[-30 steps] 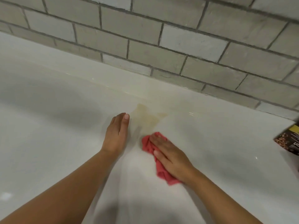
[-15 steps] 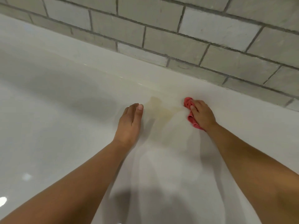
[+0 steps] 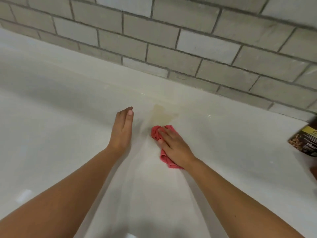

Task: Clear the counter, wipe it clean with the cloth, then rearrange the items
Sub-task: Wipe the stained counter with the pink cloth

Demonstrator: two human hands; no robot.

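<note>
Bare tabletop (image 3: pixel 51 117) extends left of my left hand (image 3: pixel 121 131) and back to the rear edge, where the tiled wall (image 3: pixel 171 40) rises. That hand lies flat, fingers straight, holding nothing. A yellowish stain (image 3: pixel 162 115) sits nearer the rear edge. Just in front of it, my right hand (image 3: pixel 175 146) presses the red cloth (image 3: pixel 155 133) down with straight fingers. A dark package (image 3: pixel 307 143) stands well apart to the right.

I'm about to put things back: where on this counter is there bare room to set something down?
Bare counter lies left of the left hand, and between the right hand and the dark packet at the right edge. The middle is crowded: hands, cloth, yellowish stain.
</note>
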